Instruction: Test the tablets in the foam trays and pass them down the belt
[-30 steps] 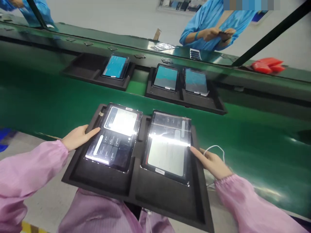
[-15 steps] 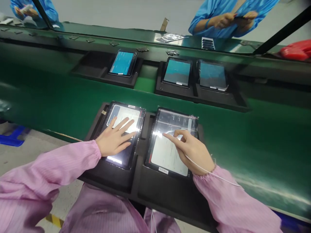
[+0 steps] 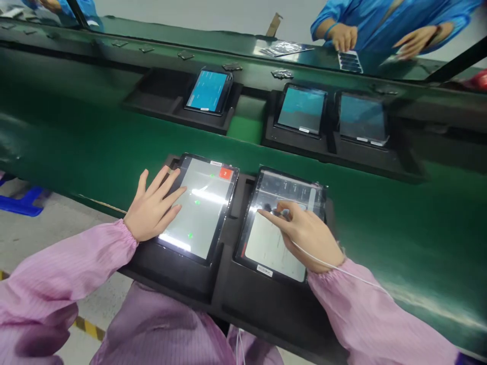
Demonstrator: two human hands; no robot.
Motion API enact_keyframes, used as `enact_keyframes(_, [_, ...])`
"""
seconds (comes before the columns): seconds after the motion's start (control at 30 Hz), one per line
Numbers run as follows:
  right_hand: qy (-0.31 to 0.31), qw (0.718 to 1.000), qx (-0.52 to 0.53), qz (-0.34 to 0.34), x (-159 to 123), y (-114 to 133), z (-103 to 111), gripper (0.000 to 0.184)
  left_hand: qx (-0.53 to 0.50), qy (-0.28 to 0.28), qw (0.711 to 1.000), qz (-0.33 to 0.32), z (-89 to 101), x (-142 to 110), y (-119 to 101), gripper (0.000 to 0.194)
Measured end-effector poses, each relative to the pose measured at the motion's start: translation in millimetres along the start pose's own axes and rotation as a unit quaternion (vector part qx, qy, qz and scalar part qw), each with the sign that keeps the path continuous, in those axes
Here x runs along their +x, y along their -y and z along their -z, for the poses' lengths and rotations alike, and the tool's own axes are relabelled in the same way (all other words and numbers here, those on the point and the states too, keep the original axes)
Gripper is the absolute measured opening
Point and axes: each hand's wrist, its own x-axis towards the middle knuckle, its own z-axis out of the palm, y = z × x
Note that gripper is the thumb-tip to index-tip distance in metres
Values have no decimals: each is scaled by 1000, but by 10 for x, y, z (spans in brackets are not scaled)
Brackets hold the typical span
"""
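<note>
Two tablets lie side by side in a black foam tray (image 3: pixel 217 281) in front of me. The left tablet (image 3: pixel 209 210) has a light screen with several green marks and a red square at its top right. My left hand (image 3: pixel 154 210) is spread open over that tablet's left edge, holding nothing. The right tablet (image 3: pixel 272 241) shows a white panel below a dark upper band. Over it is my right hand (image 3: pixel 306 235), its index finger stretched onto the screen's left part and the other fingers curled; a white cord runs along its wrist.
Beyond, another black tray (image 3: pixel 152 94) holds a tablet with a blue screen (image 3: pixel 207 91). A further tray (image 3: pixel 300 144) holds two tablets (image 3: pixel 302 109). Past a raised ledge, a co-worker's hand (image 3: pixel 343 38) touches a card with dark strips (image 3: pixel 350 62). Clear plastic sheets (image 3: pixel 283 48) lie nearby.
My left hand has moved left, off the middle of the left tablet, whose screen now shows green marks and a red square. My right hand stays over the right tablet. The co-worker's hands have parted and lowered.
</note>
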Motion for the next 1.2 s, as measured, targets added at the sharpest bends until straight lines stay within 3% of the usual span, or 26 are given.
enact_keyframes(0.13, [-3,999,0,-53,-313,-195,149,40,4,1,998,57,32,-67,99,46])
enact_keyframes(0.27, [13,970,57,-235,-804,-363,270,36,-31,11,975,221,48,-194,262,57])
enact_keyframes(0.33, [57,917,106,-381,-1008,-358,273,43,-96,53,946,305,34,-251,326,60])
enact_keyframes(0.4, [112,833,181,-510,-1125,-278,248,52,-180,91,915,349,23,-289,355,56])
enact_keyframes(0.47, [129,761,270,-576,-1144,-149,217,59,-244,104,888,377,36,-308,348,49])
enact_keyframes(0.53, [114,722,328,-599,-1084,-20,201,62,-290,96,863,403,77,-315,316,44])
enact_keyframes(0.6, [105,703,341,-616,-989,61,202,61,-345,84,835,421,131,-313,276,42])
enact_keyframes(0.7, [98,692,335,-632,-868,63,204,58,-435,80,778,447,189,-290,228,41])
enact_keyframes(0.8, [78,684,332,-644,-822,-29,173,57,-490,84,710,499,202,-237,208,55])
enact_keyframes(0.87, [76,670,352,-649,-825,-104,141,57,-487,81,688,531,220,-186,193,67])
enact_keyframes(0.93, [88,654,393,-640,-840,-168,113,55,-472,94,694,535,279,-125,155,71])
enact_keyframes(1.03, [106,637,435,-627,-863,-214,95,52,-446,119,726,510,480,-8,48,69])
enact_keyframes(1.2, [103,603,501,-612,-848,-147,110,46,-291,113,782,539,1075,214,-22,76])
